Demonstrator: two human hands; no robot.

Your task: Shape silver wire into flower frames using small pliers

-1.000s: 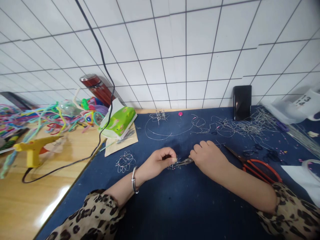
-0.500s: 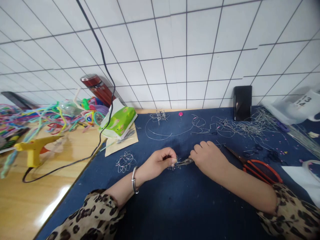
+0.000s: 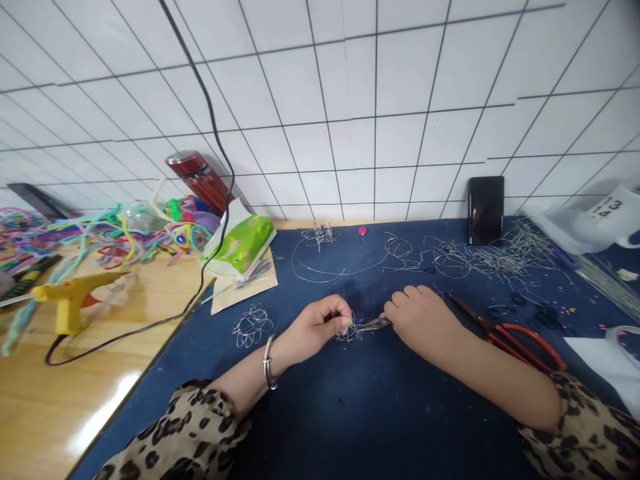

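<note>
Pinched between the thumb and fingers of my left hand [image 3: 325,323] is a small tangle of bent wire [image 3: 351,333], its far side partly covered by the fingertips. My right hand [image 3: 419,313] is wrapped round a pair of pliers [image 3: 375,324]; the handles are hidden in the fist. The jaws point left and reach the wire tangle at my left fingertips. Whether they grip a strand is too small to tell. Left of my left wrist lies another looped wire piece [image 3: 252,327] on the dark blue mat [image 3: 350,420].
Orange-handled scissors [image 3: 525,343] lie beside my right forearm. Loose cut wires [image 3: 500,259] spread before a black phone [image 3: 485,212] leaning on the wall. At left are a yellow glue gun [image 3: 70,303], its black cord, a green tissue pack [image 3: 240,245] and a red flask [image 3: 203,180].
The pliers' jaws have shifted very slightly against the wire tangle, with my right hand a touch lower and farther right. My left hand keeps its pinch. The whole view has moved a little.
</note>
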